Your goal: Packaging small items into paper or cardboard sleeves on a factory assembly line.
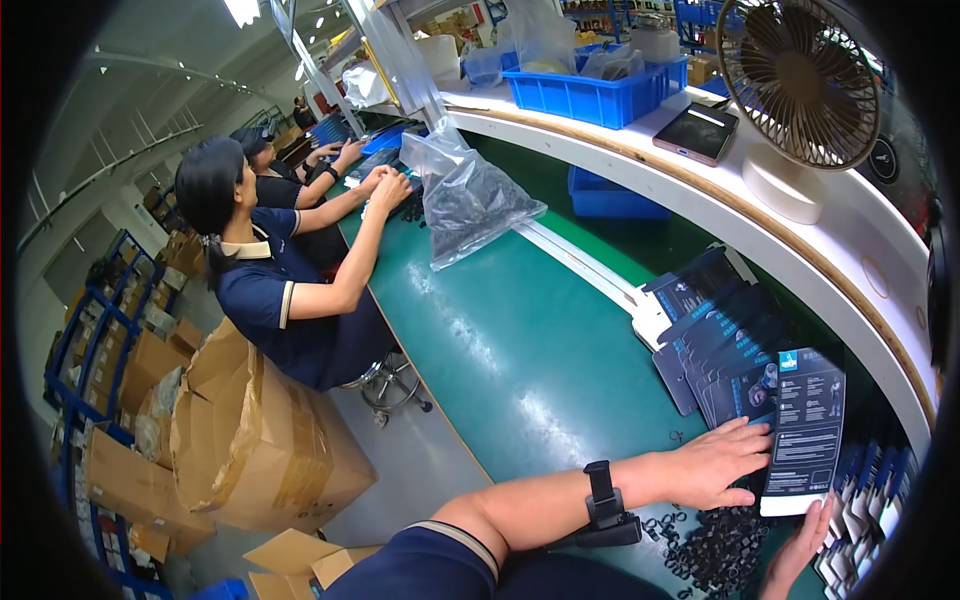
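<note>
Upright in front of me stands a dark printed packaging card (806, 425) with a white lower strip. My right hand (800, 545), partly cut off by the lower edge, grips its lower right corner. My left hand (722, 462) is open, with its fingers stretched toward the card's left edge; whether the fingertips touch it I cannot tell. Just beyond, a fanned stack of similar dark cards (715, 345) lies on the green table (500, 340). Below my left hand is a heap of small black clip-like rings (715, 550).
Folded white-and-dark cards (865, 510) stand at the right. A clear bag of dark parts (470, 200) rests farther along the table. On the curved shelf are a blue bin (590, 95), a phone (697, 132) and a fan (798, 85). Co-workers (290, 260) sit left, beside a large carton (260, 440).
</note>
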The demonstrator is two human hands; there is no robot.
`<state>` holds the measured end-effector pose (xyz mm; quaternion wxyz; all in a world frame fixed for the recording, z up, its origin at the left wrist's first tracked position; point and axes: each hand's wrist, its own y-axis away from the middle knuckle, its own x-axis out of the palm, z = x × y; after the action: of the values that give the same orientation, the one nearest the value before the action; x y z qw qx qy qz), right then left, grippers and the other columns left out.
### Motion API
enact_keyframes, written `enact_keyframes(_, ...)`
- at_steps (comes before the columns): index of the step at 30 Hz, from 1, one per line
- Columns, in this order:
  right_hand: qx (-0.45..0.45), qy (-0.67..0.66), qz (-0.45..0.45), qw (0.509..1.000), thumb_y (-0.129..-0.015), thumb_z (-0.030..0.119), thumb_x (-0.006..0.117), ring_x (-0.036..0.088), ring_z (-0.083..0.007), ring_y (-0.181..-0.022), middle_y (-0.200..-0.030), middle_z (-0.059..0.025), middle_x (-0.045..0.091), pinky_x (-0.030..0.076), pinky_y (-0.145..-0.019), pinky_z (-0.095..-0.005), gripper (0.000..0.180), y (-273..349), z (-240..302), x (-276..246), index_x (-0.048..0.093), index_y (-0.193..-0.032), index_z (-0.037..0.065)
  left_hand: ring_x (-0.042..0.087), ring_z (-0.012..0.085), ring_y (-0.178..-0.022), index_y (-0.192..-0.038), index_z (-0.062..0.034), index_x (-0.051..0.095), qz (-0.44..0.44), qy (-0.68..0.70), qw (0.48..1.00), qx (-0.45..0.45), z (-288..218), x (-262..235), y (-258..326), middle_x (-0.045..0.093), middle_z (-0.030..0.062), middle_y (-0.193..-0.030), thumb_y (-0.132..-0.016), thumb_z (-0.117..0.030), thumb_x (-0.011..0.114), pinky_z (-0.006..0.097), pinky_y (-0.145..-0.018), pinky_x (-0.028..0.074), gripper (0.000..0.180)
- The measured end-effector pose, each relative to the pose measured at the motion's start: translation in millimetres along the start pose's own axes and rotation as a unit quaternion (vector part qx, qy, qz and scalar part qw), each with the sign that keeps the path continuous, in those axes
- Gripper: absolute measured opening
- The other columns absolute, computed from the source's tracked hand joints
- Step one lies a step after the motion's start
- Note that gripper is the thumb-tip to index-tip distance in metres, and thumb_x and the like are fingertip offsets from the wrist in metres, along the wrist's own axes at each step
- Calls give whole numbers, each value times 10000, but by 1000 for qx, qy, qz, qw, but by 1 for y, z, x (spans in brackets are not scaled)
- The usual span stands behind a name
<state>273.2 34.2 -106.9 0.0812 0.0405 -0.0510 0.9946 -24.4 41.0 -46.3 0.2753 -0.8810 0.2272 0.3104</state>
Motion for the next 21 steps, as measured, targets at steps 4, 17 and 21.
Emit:
enact_keyframes(4,-9,-18,67,998,-1016,225,450,488,-156,-1166,-1288,-109,523,344,-1030,-299,439,-9,3,12,420,-1361,-44,225,377,-1401,-1375,-1,395,41,11,999,17,2,8,1,337,220,-1446,-854,-327,634,529,-1162,118,659)
enact_keyframes(17,72,-139,168,973,-1010,262,433,516,-168,-1149,-1241,-92,546,369,-1002,-317,389,-4,24,88,470,-1286,-10,341,408,-1317,-1383,-30,397,-13,49,996,75,-2,5,8,410,221,-1400,-736,-254,737,464,-1112,271,764)
enact_keyframes(21,147,-195,76,967,-1003,239,443,544,-157,-859,-1000,-84,598,423,-757,-280,287,23,57,142,508,-1159,7,497,415,-1125,-1220,-47,526,-39,113,992,50,0,-4,8,535,201,-1227,-736,-211,733,471,-960,411,551)
